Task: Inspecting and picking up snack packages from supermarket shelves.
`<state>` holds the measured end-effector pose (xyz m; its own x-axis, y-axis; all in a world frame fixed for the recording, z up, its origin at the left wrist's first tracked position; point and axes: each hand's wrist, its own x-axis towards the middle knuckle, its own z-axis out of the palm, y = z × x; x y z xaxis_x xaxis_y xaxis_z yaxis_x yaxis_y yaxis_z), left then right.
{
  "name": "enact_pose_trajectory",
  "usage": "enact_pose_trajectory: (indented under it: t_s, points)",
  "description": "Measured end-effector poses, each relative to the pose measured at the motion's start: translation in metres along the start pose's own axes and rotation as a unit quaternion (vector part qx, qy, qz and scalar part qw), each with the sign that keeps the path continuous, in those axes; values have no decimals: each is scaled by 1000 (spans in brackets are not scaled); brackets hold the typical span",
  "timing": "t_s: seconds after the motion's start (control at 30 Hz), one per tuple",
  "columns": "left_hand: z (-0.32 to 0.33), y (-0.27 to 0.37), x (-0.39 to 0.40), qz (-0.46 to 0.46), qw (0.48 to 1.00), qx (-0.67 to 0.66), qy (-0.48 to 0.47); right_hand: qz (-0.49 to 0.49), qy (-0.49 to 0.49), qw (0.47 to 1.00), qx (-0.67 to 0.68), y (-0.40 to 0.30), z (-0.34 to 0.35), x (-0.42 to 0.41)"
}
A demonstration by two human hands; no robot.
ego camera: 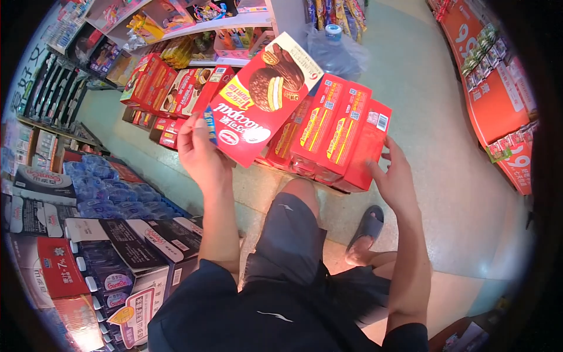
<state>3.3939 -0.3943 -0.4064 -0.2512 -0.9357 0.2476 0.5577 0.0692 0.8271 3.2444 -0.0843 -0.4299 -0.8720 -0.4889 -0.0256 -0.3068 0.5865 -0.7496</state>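
Observation:
My left hand (pixel 200 152) grips the lower left edge of a red carton of chocolate pies (pixel 259 103), its pictured front turned up. The carton is tilted and covers part of the stacked boxes behind it. My right hand (pixel 391 171) rests with thumb and fingers apart around the near right corner of a red snack box (pixel 367 152), at the right end of a row. More red boxes with yellow strips (pixel 312 127) stand side by side next to it, on other boxes beneath.
Other red snack boxes (pixel 149 83) stand farther left, before white shelves (pixel 220 24) of small goods. Packs of bottled water (pixel 114 189) and cartons of bottles (pixel 145 246) are on my left. A water jug in plastic wrap (pixel 336 53) stands beyond; an orange display (pixel 492 88) lines the right.

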Motion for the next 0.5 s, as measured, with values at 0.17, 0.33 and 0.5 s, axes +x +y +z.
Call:
enact_pose_trajectory:
  t_s: [0.17,0.33,0.5]
  points:
    - [-4,7,1,-221,969,-83,-76,-24,131,977,164,-6,-4,7]
    - [12,4,-13,-405,900,-23,-158,115,-24,842,526,-23,-19,4]
    - [33,1,-11,-401,874,73,-265,167,-123,805,556,-9,-24,-5]
